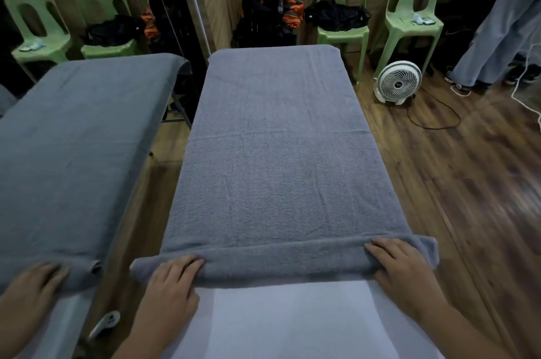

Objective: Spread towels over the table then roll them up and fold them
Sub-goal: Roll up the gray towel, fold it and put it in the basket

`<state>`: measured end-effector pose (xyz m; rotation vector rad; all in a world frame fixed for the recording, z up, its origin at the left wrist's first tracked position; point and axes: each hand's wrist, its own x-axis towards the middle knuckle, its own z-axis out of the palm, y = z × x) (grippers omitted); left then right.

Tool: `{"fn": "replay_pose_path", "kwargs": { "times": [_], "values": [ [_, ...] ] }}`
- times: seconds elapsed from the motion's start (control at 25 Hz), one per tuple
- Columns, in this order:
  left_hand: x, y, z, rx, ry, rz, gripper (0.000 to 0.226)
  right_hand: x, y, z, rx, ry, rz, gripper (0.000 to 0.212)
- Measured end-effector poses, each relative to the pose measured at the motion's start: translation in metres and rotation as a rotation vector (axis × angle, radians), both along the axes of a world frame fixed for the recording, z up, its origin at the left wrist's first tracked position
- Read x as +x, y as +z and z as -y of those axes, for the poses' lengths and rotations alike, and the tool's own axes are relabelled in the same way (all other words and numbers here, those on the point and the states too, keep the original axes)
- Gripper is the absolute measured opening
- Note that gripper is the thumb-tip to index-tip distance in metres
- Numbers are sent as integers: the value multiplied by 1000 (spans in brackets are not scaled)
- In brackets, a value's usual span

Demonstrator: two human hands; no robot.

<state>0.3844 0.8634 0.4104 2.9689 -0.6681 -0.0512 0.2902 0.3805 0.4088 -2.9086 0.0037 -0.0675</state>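
Plainly, the grey towel (278,159) lies spread along the whole length of the table (292,323), reaching its far edge and hanging a little over both long edges; at the near end it is turned up into a low roll (284,260) that runs from one long edge to the other, with bare pale tabletop showing behind it, toward the person. The left hand (172,279) rests flat on the roll near the table's left edge, fingers extended over its top, gripping nothing; the right hand (401,267) does likewise near the right edge, palm down, pressing rather than clutching. Terry cloth of this sort is likely soft, limp and fairly light, with a grippy nap, so it should not slide under the palms; being floppy, it will probably sag or skew in the middle unless both ends advance evenly. The best hold seems to be where the hands are, near the two ends of the roll. A mirror (87,124) on the left repeats the scene.
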Motion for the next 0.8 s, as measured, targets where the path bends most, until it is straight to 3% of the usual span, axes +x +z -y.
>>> {"fn": "replay_pose_path", "kwargs": {
  "times": [0.2, 0.4, 0.48, 0.64, 0.72, 0.8],
  "values": [
    [21, 8, 8, -64, 52, -16, 22, -9, 9, 13, 23, 11, 60, 19],
    [31, 28, 4, -90, -77, -64, 9, 18, 37, 29, 31, -1, -244, 9],
    [61, 35, 7, -20, -63, -23, 14, 49, 41, 39, 9, -20, -280, 9],
    [53, 23, 27, 31, -23, 99, 41, 62, 35, 12, -82, 113, 64, 24],
    [34, 7, 25, 45, -43, 48, 51, 46, 21, -3, -86, 192, 28, 39],
    [43, -2, 11, 34, 35, -12, 53, 37, 13, 7, -43, 59, -55, 46]
  ]
}}
